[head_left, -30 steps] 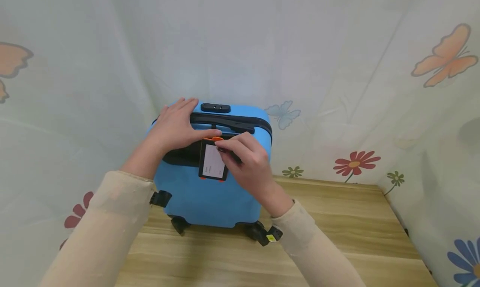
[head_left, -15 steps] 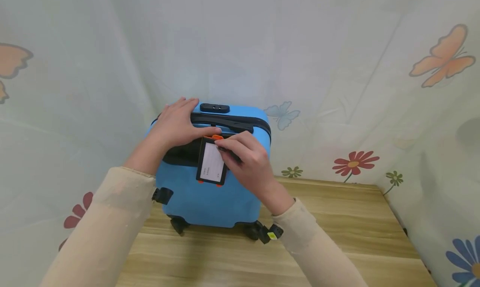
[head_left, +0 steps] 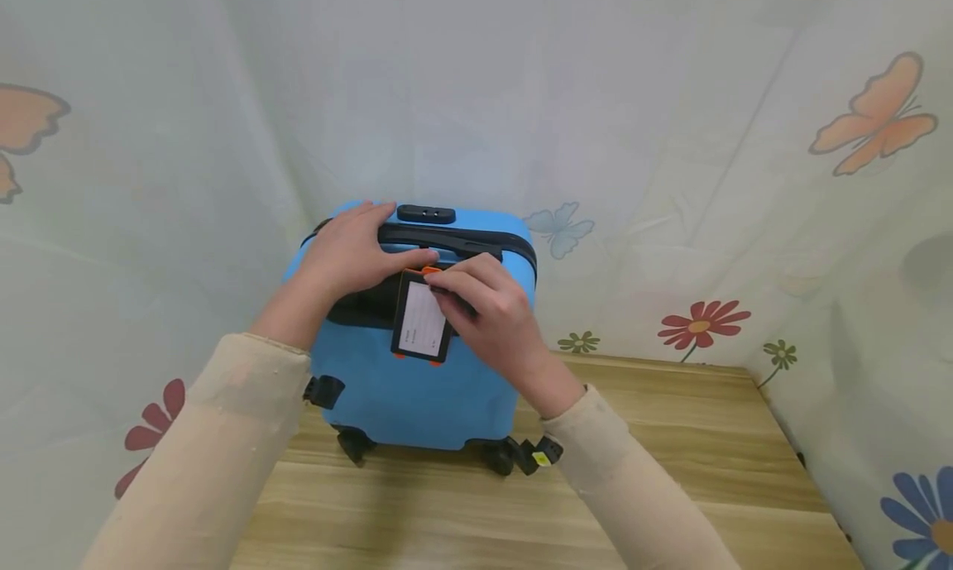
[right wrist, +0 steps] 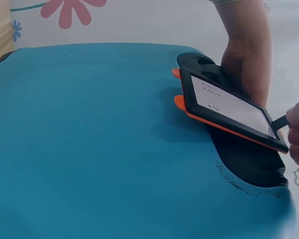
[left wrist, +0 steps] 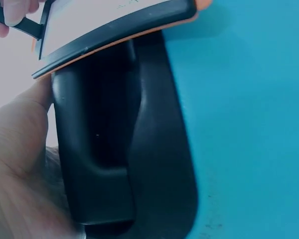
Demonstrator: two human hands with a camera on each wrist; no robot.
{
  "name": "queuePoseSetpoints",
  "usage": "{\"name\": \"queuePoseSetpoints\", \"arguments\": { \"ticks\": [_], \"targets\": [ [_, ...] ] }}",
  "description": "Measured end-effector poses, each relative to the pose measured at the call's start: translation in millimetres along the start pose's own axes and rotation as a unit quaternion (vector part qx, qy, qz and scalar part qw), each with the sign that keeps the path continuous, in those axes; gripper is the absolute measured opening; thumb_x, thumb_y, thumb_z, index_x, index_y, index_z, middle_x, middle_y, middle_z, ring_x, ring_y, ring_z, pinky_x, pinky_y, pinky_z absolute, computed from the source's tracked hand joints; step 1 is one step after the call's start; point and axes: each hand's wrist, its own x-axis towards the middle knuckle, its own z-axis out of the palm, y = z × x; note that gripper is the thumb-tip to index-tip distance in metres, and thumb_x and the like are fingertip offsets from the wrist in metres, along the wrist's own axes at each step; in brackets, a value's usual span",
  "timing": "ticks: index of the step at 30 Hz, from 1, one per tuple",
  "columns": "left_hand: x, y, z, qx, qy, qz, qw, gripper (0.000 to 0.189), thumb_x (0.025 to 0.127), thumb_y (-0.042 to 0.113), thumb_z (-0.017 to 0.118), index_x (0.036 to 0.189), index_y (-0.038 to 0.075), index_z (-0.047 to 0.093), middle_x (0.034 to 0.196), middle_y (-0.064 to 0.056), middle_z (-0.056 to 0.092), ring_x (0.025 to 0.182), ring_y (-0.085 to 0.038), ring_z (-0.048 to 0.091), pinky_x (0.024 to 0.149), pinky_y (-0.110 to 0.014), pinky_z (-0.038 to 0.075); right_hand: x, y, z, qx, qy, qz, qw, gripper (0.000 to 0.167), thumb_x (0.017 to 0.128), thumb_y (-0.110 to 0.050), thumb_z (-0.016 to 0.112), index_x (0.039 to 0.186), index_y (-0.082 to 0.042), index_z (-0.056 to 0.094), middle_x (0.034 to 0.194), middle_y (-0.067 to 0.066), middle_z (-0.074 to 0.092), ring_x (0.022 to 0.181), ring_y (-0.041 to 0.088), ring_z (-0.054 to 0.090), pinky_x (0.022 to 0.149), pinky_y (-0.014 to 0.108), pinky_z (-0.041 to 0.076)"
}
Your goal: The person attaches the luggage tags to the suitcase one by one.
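Clearly, both wrist views show the black strap that the head view mostly hides, while only the head view has the lock. Pinched between its fingertips, the strap ends in the right hand, wrist bent inward. The left hand lies palm down over the suitcase, fingers extended (thumb straight beside the tag). Flat, rectangular, black-framed and orange-edged, the tag tilts before the smooth black recess; the blue shell looks matte.

Blue suitcase; black-orange tag, whitish card; pale floral backdrop.
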Motion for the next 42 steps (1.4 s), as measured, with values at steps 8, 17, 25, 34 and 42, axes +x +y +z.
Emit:
{"name": "queuePoseSetpoints", "arguments": {
  "ticks": [8,17,25,34,42],
  "targets": [
    [1.7,1.7,-2.4,0.009,-0.021,-0.01,0.9997,0.111,0.092,0.078,0.063,0.169,0.005,0.028,0.174,-0.025,0.024,0.162,-0.046,0.018,0.126,-0.068,0.024,3.0,2.7,0.5,0.01,0.014,-0.002,0.9999,0.016,0.093,0.002,0.08,0.108,-0.002,0.079,0.095,0.011,0.071,0.088,0.025,0.066,0.075,0.035,0.057],
    [-3.2,0.4,-2.2,0.001,-0.002,0.011,0.9999,0.1,0.099,0.07,0.059,0.169,0.005,0.029,0.174,-0.027,0.023,0.161,-0.049,0.017,0.127,-0.066,0.02,3.4,3.1,-1.3,0.01,0.014,-0.002,0.9998,0.019,0.093,0.001,0.08,0.112,-0.003,0.08,0.097,0.01,0.072,0.087,0.024,0.065,0.073,0.035,0.056],
    [-2.3,1.4,-2.4,-0.006,-0.007,0.006,0.9999,0.103,0.097,0.069,0.063,0.169,0.005,0.027,0.174,-0.026,0.024,0.161,-0.048,0.016,0.127,-0.067,0.021,2.6,1.9,0.3,0.014,0.011,-0.015,0.9997,0.021,0.091,0.002,0.082,0.111,-0.003,0.08,0.096,0.01,0.071,0.087,0.024,0.066,0.071,0.033,0.056],
    [-3.5,4.2,-1.7,-0.021,-0.006,-0.013,0.9997,0.102,0.098,0.066,0.064,0.17,0.005,0.024,0.175,-0.026,0.02,0.162,-0.045,0.017,0.126,-0.066,0.024,4.4,1.0,2.6,0.012,-0.006,-0.009,0.9999,0.019,0.093,-0.001,0.082,0.112,-0.002,0.08,0.097,0.01,0.072,0.09,0.024,0.066,0.075,0.032,0.057],
    [-7.1,0.2,5.6,-0.01,0.022,0.006,0.9997,0.092,0.101,0.062,0.064,0.166,0.003,0.034,0.173,-0.027,0.026,0.161,-0.047,0.02,0.126,-0.065,0.025,5.9,3.8,4.7,0.003,-0.019,-0.009,0.9998,0.019,0.095,-0.001,0.079,0.114,-0.003,0.08,0.099,0.01,0.071,0.093,0.024,0.066,0.079,0.033,0.057]
  ]
}}
